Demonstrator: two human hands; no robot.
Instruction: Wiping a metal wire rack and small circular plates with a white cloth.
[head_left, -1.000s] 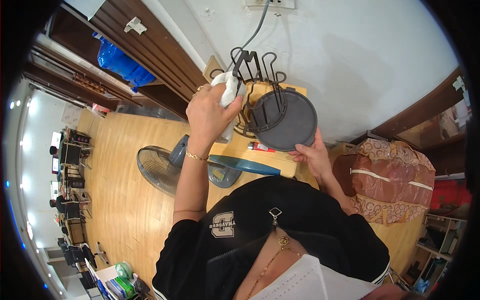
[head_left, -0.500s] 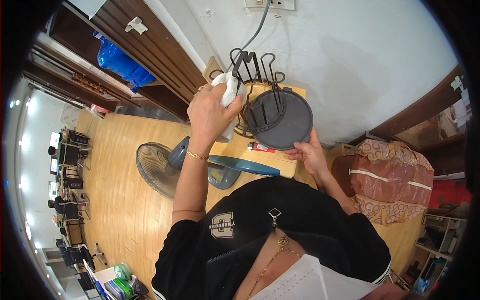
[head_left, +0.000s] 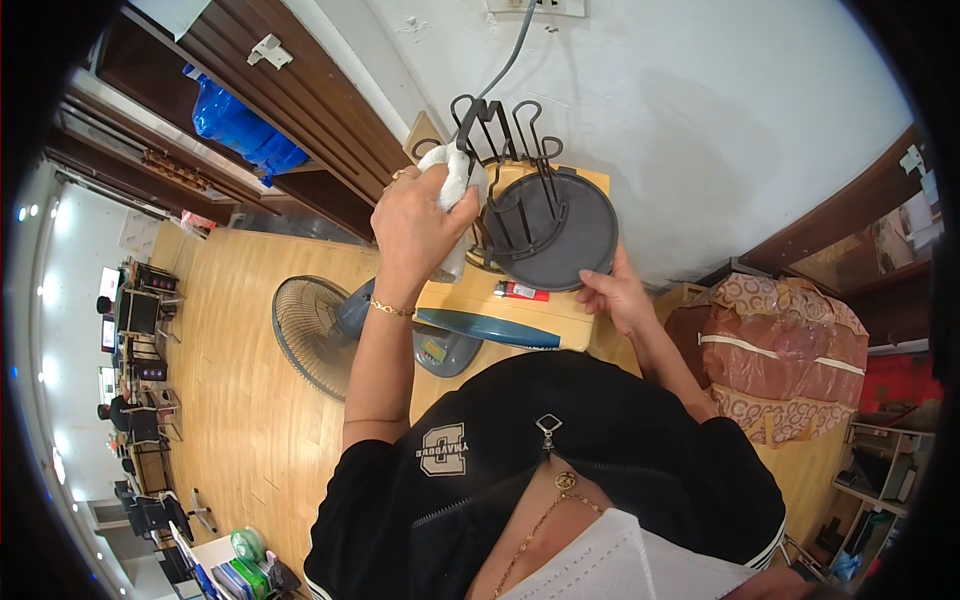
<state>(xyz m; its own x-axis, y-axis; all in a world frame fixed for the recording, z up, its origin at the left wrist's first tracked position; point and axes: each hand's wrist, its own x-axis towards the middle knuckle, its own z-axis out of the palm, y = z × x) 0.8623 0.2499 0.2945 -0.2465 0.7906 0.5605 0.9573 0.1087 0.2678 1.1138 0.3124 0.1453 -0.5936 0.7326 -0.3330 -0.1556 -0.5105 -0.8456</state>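
Observation:
A black wire rack (head_left: 512, 215) with looped prongs and a round dark grey tray (head_left: 580, 235) is held tilted over a small wooden table (head_left: 570, 318). My left hand (head_left: 422, 225) is closed round a white cloth (head_left: 462, 185), which wraps a bar on the rack's left side. At the tray's lower right rim, my right hand (head_left: 615, 292) pinches the edge between thumb and fingers. Behind the rack, a round yellowish thing shows only in part. On the table just below the tray lies a red and white lighter (head_left: 522, 291).
A standing fan (head_left: 315, 335) is left of the table. To the right sits a large patterned bag (head_left: 785, 360) near a wooden cabinet. A grey cable (head_left: 512, 62) hangs down the white wall. Blue water bottles (head_left: 240, 125) stand at upper left.
The rack and tray have shifted slightly left and up, and both hands have moved a little with them. The grips look the same.

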